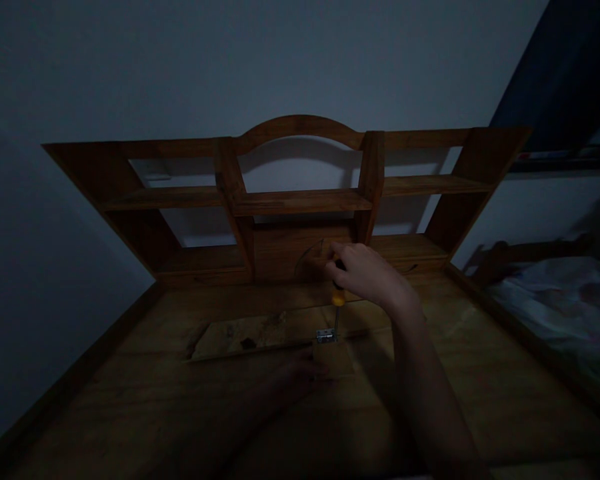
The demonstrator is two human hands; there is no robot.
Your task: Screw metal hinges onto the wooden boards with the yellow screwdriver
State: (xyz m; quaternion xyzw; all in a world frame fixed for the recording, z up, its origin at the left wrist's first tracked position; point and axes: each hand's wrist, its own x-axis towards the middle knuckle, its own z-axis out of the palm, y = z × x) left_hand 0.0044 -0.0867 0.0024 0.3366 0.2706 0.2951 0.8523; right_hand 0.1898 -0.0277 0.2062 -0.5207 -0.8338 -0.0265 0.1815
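Note:
My right hand (pixel 357 267) is wrapped round the black and yellow handle of a screwdriver (pixel 339 297). The shaft points down, nearly upright, with its tip at a small silver hinge (pixel 325 335). That hinge lies at the far edge of a small wooden block (pixel 334 358). In deep shadow, my left hand (pixel 297 375) grips the block's left side; its fingers are hard to make out. To the left lies a wooden board (pixel 243 335) with a dark knot, and its right part runs behind the hinge.
A wooden desk (pixel 480 373) with raised side edges spreads under my hands. At its back stands a wooden shelf unit (pixel 300 202) against a pale wall (pixel 290 60). Beyond the right edge are pale covers (pixel 560 300) and a dark curtain (pixel 555 73). The light is dim.

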